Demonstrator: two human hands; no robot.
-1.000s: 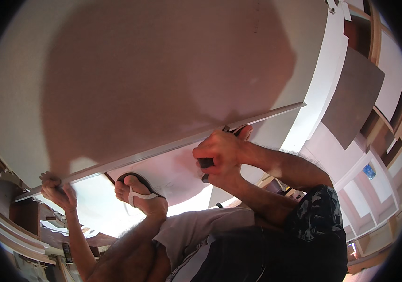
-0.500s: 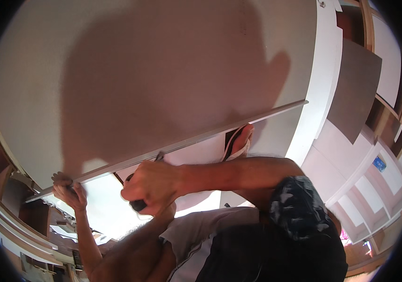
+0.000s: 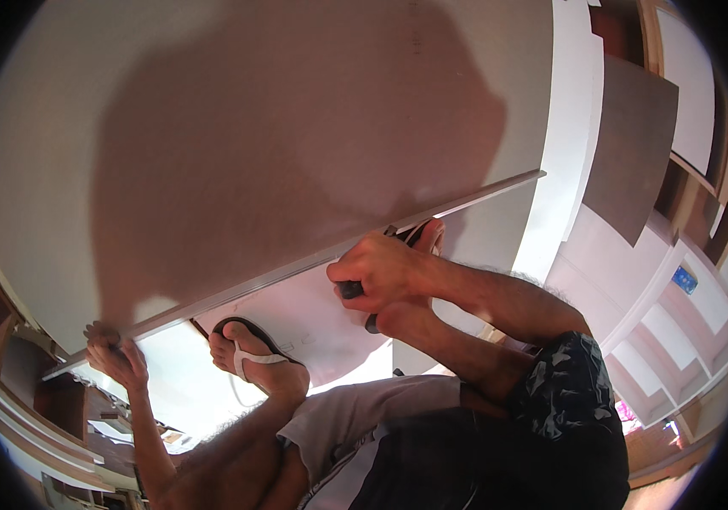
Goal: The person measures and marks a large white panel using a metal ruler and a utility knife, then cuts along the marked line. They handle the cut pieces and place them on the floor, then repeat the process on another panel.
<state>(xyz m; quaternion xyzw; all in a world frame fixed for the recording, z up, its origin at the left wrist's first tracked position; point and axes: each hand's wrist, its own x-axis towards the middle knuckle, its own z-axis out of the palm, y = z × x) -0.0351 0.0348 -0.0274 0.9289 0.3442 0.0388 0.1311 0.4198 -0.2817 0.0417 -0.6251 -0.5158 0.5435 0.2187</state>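
Well, you are bent over a broad grey-brown board [image 3: 49, 170], with a large shadow across it. A long, thin strip [image 3: 296, 267] slants over it, rising from lower left to upper right. On your side of the strip are your left foot [image 3: 253, 365] and right foot [image 3: 432, 235], both in sandals. Your left grip [image 3: 119, 361] is at the strip's left end; I cannot tell whether it closes round it. Your right grip [image 3: 377, 270] clenches a dark-handled tool [image 3: 349, 290], just beside the strip.
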